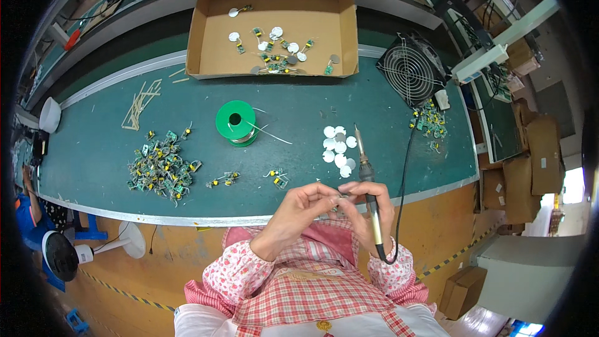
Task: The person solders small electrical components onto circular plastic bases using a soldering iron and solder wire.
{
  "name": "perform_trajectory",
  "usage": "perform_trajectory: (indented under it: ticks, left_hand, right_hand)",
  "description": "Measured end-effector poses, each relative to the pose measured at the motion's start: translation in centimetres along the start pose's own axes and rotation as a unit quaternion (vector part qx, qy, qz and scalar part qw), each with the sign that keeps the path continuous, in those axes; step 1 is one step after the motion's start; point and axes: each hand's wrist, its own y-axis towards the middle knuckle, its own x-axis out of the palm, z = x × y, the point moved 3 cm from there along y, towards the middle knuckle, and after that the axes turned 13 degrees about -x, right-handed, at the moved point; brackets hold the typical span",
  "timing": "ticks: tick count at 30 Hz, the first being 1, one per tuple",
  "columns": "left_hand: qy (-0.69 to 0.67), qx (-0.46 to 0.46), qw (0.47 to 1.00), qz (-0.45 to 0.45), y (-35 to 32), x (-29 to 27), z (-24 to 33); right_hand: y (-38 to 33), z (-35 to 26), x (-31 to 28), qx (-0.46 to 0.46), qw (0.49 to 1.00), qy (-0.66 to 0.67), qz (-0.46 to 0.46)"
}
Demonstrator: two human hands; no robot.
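From my remote seat I see left hand [294, 212] and right hand [360, 221] pinching a mostly hidden small part [342, 196] by the table edge [187, 219], the right also gripping a soldering iron [365, 171], tip outward, presumably sparing fingers.

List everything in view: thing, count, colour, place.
workbench: one, green, centre
open carton: one, brown, bench rear
small boards: many, green/yellow, heaped bench left and right, some in carton
loose discs: about ten, white, bench right
soldering iron: one, black/tan, right of loose discs
sticks: several, pale, left rear
wire spool: one, green, mid-bench
box fan: one, black, right rear
bowl: one, white, far left
standing fan: one, black/white, floor left
boxes: several, brown, far right
another person: one, blue top, left edge
small part: one, colour unclear, centre front
left grip: one, bare, pinching small part
right grip: one, bare, holding soldering iron
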Motion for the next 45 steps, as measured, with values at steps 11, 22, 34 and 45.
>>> perform_trajectory:
  ticks: [11,22,34,45]
  left_hand:
    - [0.036,-0.047,0.998,-0.030,-0.2,1.0,1.1]
    - [0.143,0.015,0.988,0.062,-1.2,-1.5,1.7]
    - [0.138,0.044,0.975,0.168,-0.7,-3.3,1.2]
    - [0.170,0.077,0.955,0.229,-0.7,-3.2,1.3]
  right_hand:
    - [0.2,-0.5,0.0,-0.106,0.983,-0.150,-0.015]
    - [2.2,4.6,0.8,-0.064,0.961,-0.269,-0.022]
    - [2.9,6.1,3.1,0.055,0.986,-0.146,-0.054]
    - [1.5,4.1,2.3,0.051,0.998,-0.046,-0.004]
